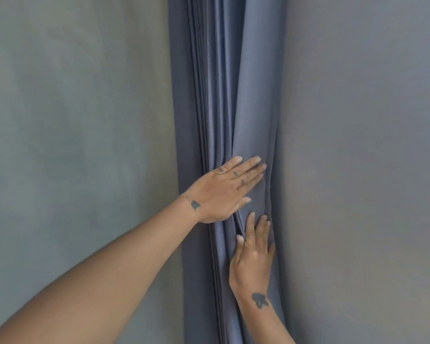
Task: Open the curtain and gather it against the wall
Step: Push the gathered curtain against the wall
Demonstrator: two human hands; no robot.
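Left hand [224, 192], flat and open, presses curtain [231, 95]; right hand [252, 259], at 5 o'clock, likewise flat, beside wall [358, 145].

Plain grey walls [72, 108], soft light

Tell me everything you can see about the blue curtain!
The curtain is greyish-blue, smooth cloth, bunched into many narrow upright folds. It hangs as a tall bundle in the corner between two grey walls. The left hand lies flat across it with fingers spread, and the right hand presses it lower down, fingers pointing up.
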